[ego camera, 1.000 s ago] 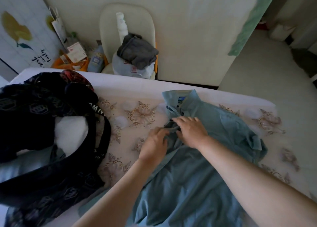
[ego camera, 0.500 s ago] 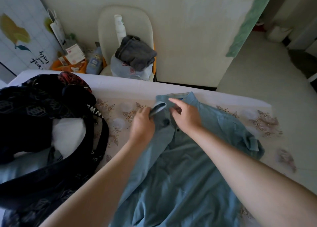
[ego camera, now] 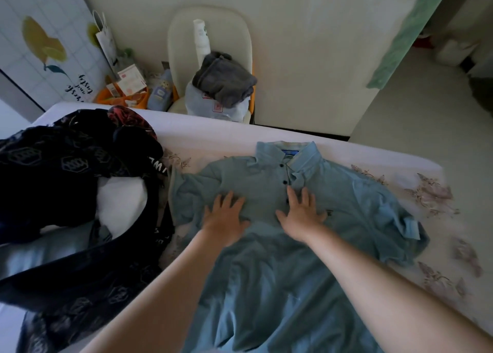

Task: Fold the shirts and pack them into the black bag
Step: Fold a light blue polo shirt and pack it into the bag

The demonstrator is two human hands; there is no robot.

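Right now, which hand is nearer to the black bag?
Left. The left hand lies flat on the blue shirt, between the black bag and the buttons; the right hand lies flat beyond the buttons, farther away.

collar released | left hand (ego camera: 226, 220), right hand (ego camera: 301, 214) now flat on shirt (ego camera: 266, 272)

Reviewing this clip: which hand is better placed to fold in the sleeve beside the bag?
Left, probably. The left hand lies flat on the shirt on the bag side, nearer that sleeve. The right hand lies beyond the buttons and would have to cross over.
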